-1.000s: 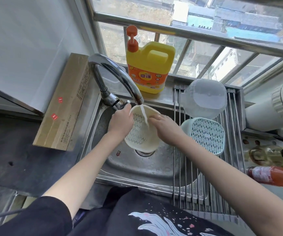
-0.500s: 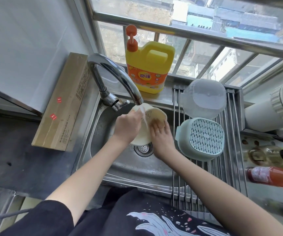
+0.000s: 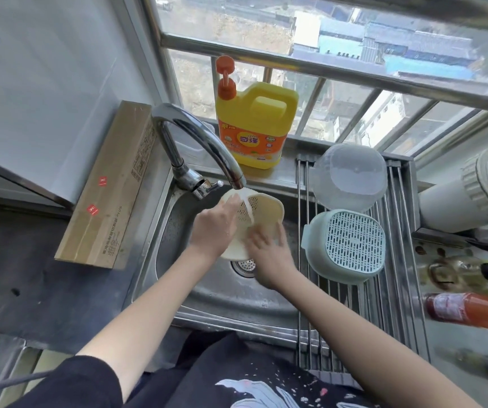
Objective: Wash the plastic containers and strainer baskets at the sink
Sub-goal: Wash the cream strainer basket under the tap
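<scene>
A cream strainer basket point(image 3: 266, 212) is tilted on its side under the running tap point(image 3: 201, 142), over the steel sink point(image 3: 178, 293). My left hand point(image 3: 215, 228) grips its left rim and wall. My right hand point(image 3: 267, 254) lies flat with straight fingers against its lower outer side, blurred by motion. On the drying rack point(image 3: 404, 290) to the right, a light blue strainer basket point(image 3: 344, 244) lies upside down, and a clear plastic container point(image 3: 351, 175) lies upside down behind it.
A yellow dish-soap jug point(image 3: 256, 125) stands on the window ledge behind the sink. A long cardboard box point(image 3: 107, 189) lies along the left counter. Bottles point(image 3: 466, 312) and a white pipe point(image 3: 472, 195) crowd the right side. The sink drain point(image 3: 244, 266) shows below my hands.
The cream basket has been turned from facing up to lying on its side under the water. My right hand has slid from its rim down onto its outer wall.
</scene>
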The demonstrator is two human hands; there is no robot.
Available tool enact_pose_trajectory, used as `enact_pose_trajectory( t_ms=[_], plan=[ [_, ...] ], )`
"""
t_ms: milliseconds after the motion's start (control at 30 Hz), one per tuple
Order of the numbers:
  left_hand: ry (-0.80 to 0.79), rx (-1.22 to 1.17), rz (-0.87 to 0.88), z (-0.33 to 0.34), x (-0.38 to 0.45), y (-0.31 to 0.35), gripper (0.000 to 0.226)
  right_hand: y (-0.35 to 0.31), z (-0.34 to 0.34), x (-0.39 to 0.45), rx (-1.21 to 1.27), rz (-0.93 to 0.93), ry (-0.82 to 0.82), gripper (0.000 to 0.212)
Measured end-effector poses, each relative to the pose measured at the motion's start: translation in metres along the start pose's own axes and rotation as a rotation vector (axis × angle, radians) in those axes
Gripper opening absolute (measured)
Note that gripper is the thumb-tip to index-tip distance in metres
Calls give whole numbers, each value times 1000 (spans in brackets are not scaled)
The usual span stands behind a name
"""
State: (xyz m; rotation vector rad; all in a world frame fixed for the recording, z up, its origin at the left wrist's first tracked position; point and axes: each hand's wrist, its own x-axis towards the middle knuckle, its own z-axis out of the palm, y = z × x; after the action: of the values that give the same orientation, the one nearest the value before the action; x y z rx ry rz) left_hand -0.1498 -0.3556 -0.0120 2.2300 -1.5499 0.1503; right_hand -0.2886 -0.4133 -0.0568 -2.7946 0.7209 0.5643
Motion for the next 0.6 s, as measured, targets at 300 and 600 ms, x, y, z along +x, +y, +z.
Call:
enact_pose_trajectory(
  t_ms=[300,600],
  plan=[
    [-4,-22,-83,-8,2,5,26,-22,-5,1,377,-34,-108,71],
    [42,-107,-150,-5,3,10,26,-36,-17,-7,277,92,-81,66]
  ],
)
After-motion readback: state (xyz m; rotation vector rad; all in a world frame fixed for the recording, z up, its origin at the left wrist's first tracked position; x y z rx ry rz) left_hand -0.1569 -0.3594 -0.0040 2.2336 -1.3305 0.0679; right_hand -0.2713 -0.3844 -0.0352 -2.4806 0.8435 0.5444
